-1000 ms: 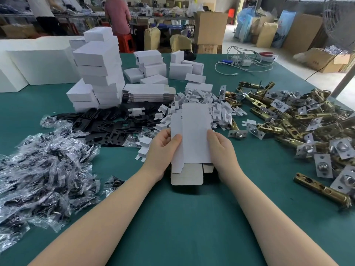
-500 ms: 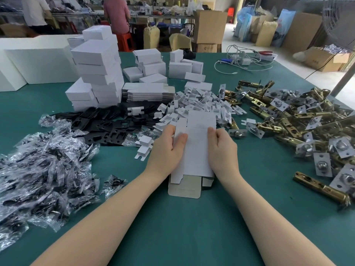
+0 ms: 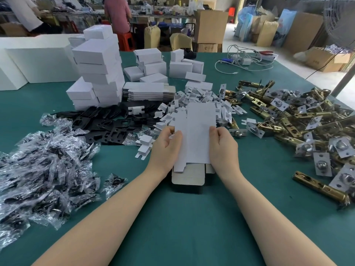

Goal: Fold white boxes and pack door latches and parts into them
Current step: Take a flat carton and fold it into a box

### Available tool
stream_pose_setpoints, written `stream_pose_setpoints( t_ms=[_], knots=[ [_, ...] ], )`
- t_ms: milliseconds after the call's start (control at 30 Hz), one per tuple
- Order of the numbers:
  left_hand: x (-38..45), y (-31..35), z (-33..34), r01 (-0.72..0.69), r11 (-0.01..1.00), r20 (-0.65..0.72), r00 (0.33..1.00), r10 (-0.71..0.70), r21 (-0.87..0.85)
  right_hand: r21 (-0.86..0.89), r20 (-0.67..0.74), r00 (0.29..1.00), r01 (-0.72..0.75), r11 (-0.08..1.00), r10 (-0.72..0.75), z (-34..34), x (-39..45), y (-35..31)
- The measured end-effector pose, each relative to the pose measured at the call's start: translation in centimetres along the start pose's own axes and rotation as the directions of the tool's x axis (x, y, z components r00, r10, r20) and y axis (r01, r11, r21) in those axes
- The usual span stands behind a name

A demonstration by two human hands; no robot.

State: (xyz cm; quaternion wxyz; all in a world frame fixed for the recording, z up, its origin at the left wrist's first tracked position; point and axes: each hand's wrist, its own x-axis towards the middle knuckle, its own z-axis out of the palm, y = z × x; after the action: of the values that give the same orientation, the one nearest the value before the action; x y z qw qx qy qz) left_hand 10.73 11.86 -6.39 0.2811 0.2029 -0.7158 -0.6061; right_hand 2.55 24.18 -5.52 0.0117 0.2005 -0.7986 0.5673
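Both hands hold one flat white box blank (image 3: 194, 135) just above the green counter (image 3: 192, 227), near the middle of it and toward the near edge. The left hand (image 3: 166, 148) grips the blank's left side, its fingers (image 3: 177, 136) curled over the edge; the right hand (image 3: 222, 146) pinches the right side with thumb on top. The blank is not yet opened into a box: its white face is up, and a brown-grey end flap (image 3: 187, 175) hangs out at the near end. Nothing is in it.

Toward the far left corner stands a stack of closed white boxes (image 3: 98, 70); whether they are filled cannot be told. More closed white boxes (image 3: 151, 62) lie along the far edge, and a pile of unfolded blanks (image 3: 148, 91) sits just in front of them. Between these and the hands lie small white card inserts (image 3: 201, 104) and black plates (image 3: 107, 123). Along the left edge is a heap of clear plastic bags of dark parts (image 3: 42, 162). Along the right edge is a heap of brass door latches (image 3: 299, 120), one latch (image 3: 318, 187) lying apart near the right edge. Beyond the far edge stands an open brown carton (image 3: 210, 25); its contents are hidden.
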Motion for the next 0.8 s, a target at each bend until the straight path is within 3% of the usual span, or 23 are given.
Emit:
stream_pose_setpoints(
  t_ms=[100,167,267,333,500,600,733,800],
  knots=[
    [0.2,-0.5,0.2,-0.106,0.971,0.006,0.994,0.107,0.213,0.04,-0.034,0.999,0.003,0.999,-0.002,-0.2,0.1,0.2],
    [0.4,-0.6,0.2,-0.119,0.964,-0.028,0.991,0.129,0.24,0.062,0.021,0.999,-0.031,0.998,0.03,-0.1,-0.1,0.3],
    [0.7,-0.7,-0.2,-0.106,0.974,-0.116,0.984,0.132,0.202,0.023,0.153,0.988,-0.011,1.0,0.007,0.3,-0.4,0.4],
    [0.8,-0.7,-0.3,-0.096,0.983,-0.134,0.984,0.117,0.156,0.021,0.164,0.986,0.029,0.999,-0.032,0.5,-0.4,0.3],
    [0.8,-0.6,-0.5,-0.015,1.0,-0.112,0.994,0.013,-0.017,0.092,0.043,0.999,-0.001,0.996,-0.003,0.4,-0.3,0.4],
    [0.6,-0.6,-0.7,-0.024,0.999,-0.046,0.999,0.025,0.036,0.149,-0.012,0.999,0.038,0.988,-0.037,-0.3,-0.4,0.3],
    [0.8,-0.8,-0.9,0.004,1.0,-0.048,0.999,-0.006,-0.031,0.177,0.225,0.969,0.061,0.982,-0.101,-0.2,-0.9,-0.2],
    [0.9,-0.7,-1.0,0.017,0.998,-0.035,0.999,-0.019,-0.064,0.187,0.281,0.94,0.144,0.972,-0.193,0.0,-1.4,-0.6]
  ],
)
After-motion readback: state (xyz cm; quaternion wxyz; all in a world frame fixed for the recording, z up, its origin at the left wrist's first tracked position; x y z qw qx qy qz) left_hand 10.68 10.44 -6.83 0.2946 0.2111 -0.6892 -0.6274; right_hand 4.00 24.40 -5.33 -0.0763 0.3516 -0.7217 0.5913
